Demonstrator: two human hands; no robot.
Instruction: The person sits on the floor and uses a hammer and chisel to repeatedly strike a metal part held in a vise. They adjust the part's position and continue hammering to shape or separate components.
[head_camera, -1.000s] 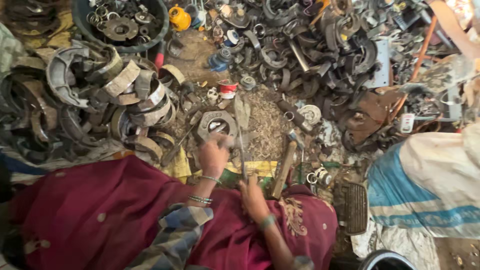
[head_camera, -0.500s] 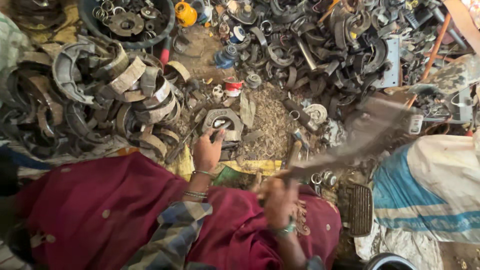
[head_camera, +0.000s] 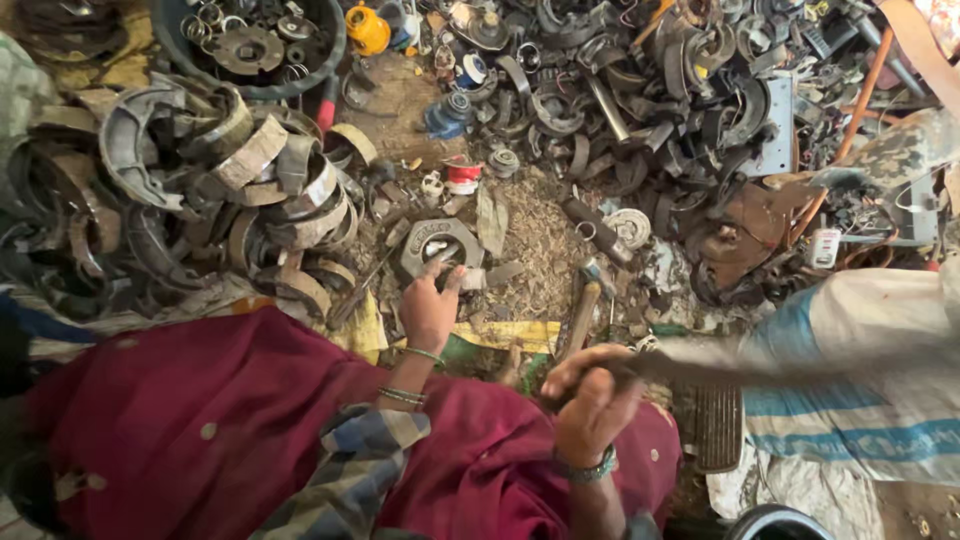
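Left hand (head_camera: 428, 308) half open, fingertips resting on hexagonal metal housing (head_camera: 438, 247) lying flat on a small sawdust patch (head_camera: 535, 245). Right hand (head_camera: 590, 400) clenched around blurred flat metal strip (head_camera: 720, 368). Hemmed left by stacked brake shoes (head_camera: 250, 180), beyond by scrap heap (head_camera: 650, 100).

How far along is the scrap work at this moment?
Done: curved metal pieces lie heaped at the left. In hand: the left hand touches a hexagonal metal part; the right hand grips a long blurred tool. Left: a large mixed scrap heap lies at the upper right.
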